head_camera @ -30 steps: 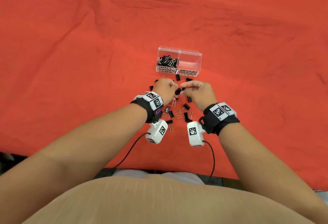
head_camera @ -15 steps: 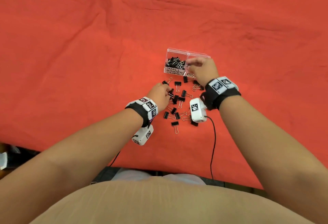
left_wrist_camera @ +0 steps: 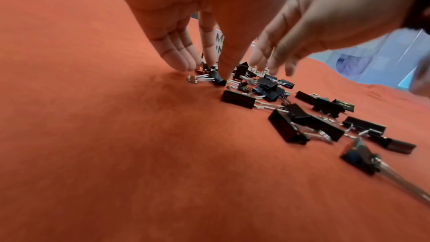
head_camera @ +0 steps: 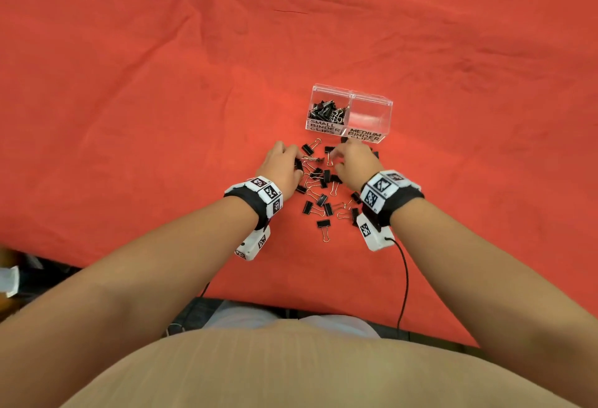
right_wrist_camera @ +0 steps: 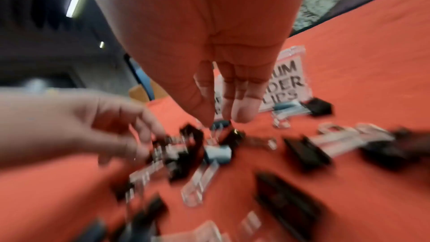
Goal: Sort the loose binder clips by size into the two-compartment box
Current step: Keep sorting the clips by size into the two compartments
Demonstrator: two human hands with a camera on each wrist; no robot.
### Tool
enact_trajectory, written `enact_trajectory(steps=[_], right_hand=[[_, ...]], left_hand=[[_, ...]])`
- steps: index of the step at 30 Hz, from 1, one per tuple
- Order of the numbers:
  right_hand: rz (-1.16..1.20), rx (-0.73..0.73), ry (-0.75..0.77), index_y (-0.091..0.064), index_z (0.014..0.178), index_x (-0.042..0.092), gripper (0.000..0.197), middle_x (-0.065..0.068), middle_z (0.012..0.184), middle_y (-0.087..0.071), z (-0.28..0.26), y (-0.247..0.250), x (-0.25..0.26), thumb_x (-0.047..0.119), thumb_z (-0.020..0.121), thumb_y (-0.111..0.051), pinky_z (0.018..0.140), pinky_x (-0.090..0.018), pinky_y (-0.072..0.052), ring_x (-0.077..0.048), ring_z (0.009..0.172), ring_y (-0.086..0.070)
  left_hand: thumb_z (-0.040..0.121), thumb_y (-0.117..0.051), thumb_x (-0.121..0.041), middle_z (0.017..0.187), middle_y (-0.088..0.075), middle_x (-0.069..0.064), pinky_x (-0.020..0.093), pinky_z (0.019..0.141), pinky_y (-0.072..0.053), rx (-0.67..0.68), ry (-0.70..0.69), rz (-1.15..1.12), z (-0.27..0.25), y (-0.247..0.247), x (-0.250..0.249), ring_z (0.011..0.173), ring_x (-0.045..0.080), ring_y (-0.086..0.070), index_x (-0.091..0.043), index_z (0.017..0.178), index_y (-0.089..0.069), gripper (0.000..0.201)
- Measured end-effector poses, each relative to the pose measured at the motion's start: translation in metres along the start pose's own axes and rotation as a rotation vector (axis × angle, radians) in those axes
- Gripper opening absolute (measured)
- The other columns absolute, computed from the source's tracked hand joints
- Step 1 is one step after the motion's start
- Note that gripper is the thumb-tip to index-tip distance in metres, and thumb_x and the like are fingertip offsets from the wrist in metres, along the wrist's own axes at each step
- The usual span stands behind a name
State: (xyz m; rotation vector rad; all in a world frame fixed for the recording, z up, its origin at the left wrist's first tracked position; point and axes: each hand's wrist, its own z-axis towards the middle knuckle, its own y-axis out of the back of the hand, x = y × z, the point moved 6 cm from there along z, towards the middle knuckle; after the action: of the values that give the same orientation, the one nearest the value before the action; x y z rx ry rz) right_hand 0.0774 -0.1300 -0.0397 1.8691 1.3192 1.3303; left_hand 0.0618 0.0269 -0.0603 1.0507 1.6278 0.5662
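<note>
The clear two-compartment box stands on the red cloth. Its left part, labelled SMALL BINDER CLIPS, holds several black clips. The right part, labelled MEDIUM, looks empty. Loose black binder clips lie scattered just in front of the box. My left hand is at the pile's left edge; in the left wrist view its thumb and forefinger pinch a small clip on the cloth. My right hand hovers over the pile's far right, its straight fingers pointing down at a clip, holding nothing.
Wrinkled red cloth covers the whole table. The table's near edge runs just in front of my body. Cables from the wrist cameras trail toward that edge.
My right hand has come back from the box's small compartment to the loose pile. My left hand stayed at the pile and moved a little forward.
</note>
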Motion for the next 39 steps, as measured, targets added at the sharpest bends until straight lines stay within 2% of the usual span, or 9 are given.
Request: enact_trajectory(steps=[4, 7, 11, 14, 18, 23, 30, 35, 39], right_hand=[[-0.027, -0.022, 0.007, -0.064, 0.109, 0.004, 0.026, -0.015, 0.116, -0.052, -0.006, -0.016, -0.013, 0.002, 0.085, -0.053, 0.096, -0.039, -0.044, -0.032, 0.111, -0.052], [0.06, -0.075, -0.025, -0.065, 0.105, 0.007, 0.022, -0.013, 0.114, -0.054, -0.005, -0.014, -0.018, 0.004, 0.084, -0.058, 0.098, -0.036, -0.041, -0.029, 0.111, -0.051], [0.169, -0.127, -0.07, -0.065, 0.101, 0.011, 0.022, -0.01, 0.105, -0.054, -0.008, -0.007, -0.022, 0.001, 0.083, -0.057, 0.087, -0.028, -0.043, -0.019, 0.09, -0.051], [0.199, -0.14, -0.035, -0.066, 0.103, 0.012, 0.028, -0.005, 0.099, -0.051, -0.011, -0.001, -0.013, -0.002, 0.084, -0.051, 0.081, -0.028, -0.047, -0.015, 0.084, -0.048], [0.12, -0.043, 0.041, -0.065, 0.112, 0.009, 0.029, -0.009, 0.113, -0.05, -0.013, -0.012, 0.003, 0.004, 0.085, -0.055, 0.089, -0.027, -0.043, -0.02, 0.097, -0.054], [0.037, 0.001, 0.017, -0.059, 0.118, 0.006, 0.032, -0.012, 0.124, -0.049, -0.017, -0.032, 0.002, 0.013, 0.086, -0.062, 0.096, -0.031, -0.042, -0.025, 0.11, -0.054], [0.293, -0.072, -0.066, -0.058, 0.094, 0.015, 0.024, 0.0, 0.086, -0.057, -0.022, -0.025, -0.01, 0.008, 0.076, -0.072, 0.06, -0.022, -0.044, -0.015, 0.072, -0.053], [0.56, -0.237, -0.184, -0.058, 0.09, 0.016, 0.025, 0.002, 0.086, -0.062, -0.009, 0.031, -0.03, 0.011, 0.075, -0.076, 0.06, -0.021, -0.048, -0.008, 0.068, -0.056], [0.493, -0.427, -0.219, -0.056, 0.096, 0.015, 0.023, 0.004, 0.089, -0.06, 0.012, 0.088, -0.045, 0.011, 0.079, -0.071, 0.061, -0.016, -0.048, -0.009, 0.076, -0.058]], left_hand=[[0.088, -0.06, -0.017, 0.112, -0.044, 0.007, 0.038, 0.081, -0.05, -0.028, -0.013, 0.028, 0.006, 0.004, 0.001, 0.104, 0.024, -0.05, -0.019, 0.117, -0.053, 0.031], [0.089, -0.06, -0.018, 0.116, -0.045, 0.008, 0.038, 0.091, -0.048, 0.032, -0.014, 0.044, 0.011, 0.001, 0.0, 0.111, 0.023, -0.047, -0.019, 0.122, -0.054, 0.034], [0.087, -0.063, -0.013, 0.111, -0.048, 0.009, 0.029, 0.087, -0.04, 0.012, -0.01, -0.008, 0.014, 0.0, -0.001, 0.105, 0.024, -0.05, -0.011, 0.106, -0.06, 0.02], [0.084, -0.066, -0.01, 0.113, -0.05, 0.008, 0.033, 0.091, -0.045, 0.009, 0.011, -0.067, 0.013, -0.001, 0.002, 0.1, 0.024, -0.054, -0.011, 0.108, -0.057, 0.025], [0.082, -0.066, -0.009, 0.116, -0.052, 0.008, 0.038, 0.091, -0.049, 0.0, 0.034, -0.146, 0.012, 0.0, 0.005, 0.085, 0.018, -0.054, -0.012, 0.117, -0.052, 0.037], [0.081, -0.069, -0.015, 0.116, -0.048, 0.007, 0.037, 0.089, -0.05, 0.054, 0.006, -0.108, 0.007, -0.005, 0.004, 0.086, 0.019, -0.054, -0.016, 0.123, -0.05, 0.046], [0.082, -0.067, -0.01, 0.102, -0.057, 0.008, 0.029, 0.079, -0.043, 0.045, -0.013, -0.062, 0.01, -0.005, 0.007, 0.089, 0.024, -0.056, -0.01, 0.101, -0.059, 0.02], [0.084, -0.066, -0.01, 0.082, -0.054, 0.0, 0.026, 0.068, -0.042, 0.017, 0.031, -0.165, 0.01, -0.004, 0.012, 0.071, 0.017, -0.049, -0.012, 0.093, -0.062, 0.01], [0.085, -0.064, -0.009, 0.097, -0.056, 0.003, 0.029, 0.077, -0.045, -0.008, 0.012, -0.144, 0.013, 0.0, 0.006, 0.081, 0.017, -0.05, -0.013, 0.096, -0.061, 0.013]])
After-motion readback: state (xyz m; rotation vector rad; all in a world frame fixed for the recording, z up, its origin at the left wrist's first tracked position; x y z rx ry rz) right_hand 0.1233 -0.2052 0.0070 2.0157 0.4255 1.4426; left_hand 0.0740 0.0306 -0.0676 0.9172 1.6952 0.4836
